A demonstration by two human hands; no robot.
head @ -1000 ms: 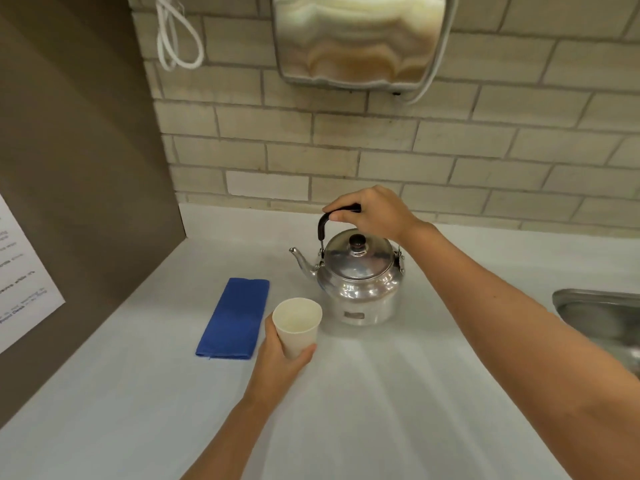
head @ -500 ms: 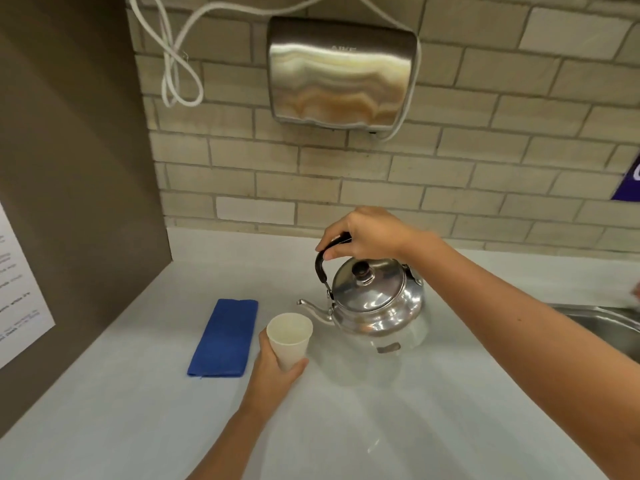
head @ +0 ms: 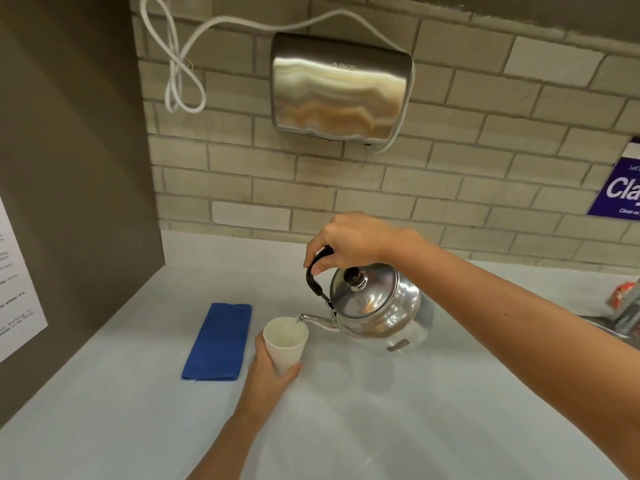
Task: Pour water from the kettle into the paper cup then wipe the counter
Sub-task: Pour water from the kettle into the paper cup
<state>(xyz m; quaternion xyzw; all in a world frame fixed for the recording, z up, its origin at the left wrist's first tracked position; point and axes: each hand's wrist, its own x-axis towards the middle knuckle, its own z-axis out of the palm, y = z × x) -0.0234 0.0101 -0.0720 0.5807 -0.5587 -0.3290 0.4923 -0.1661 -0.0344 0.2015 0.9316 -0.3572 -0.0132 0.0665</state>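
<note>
Over the rim of the paper cup [head: 286,342], at its 1 o'clock edge, sits the kettle [head: 375,308] spout, pointing to 9 o'clock; right hand [head: 349,241] grips the handle, left hand [head: 268,370] wraps the cup, blue cloth [head: 218,342] lying just at 9 o'clock

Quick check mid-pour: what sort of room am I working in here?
Probably a shared washroom or kitchenette: a steel hand dryer hangs on the tiled wall, a sink edge shows at right, and a printed notice is posted above the counter.
</note>
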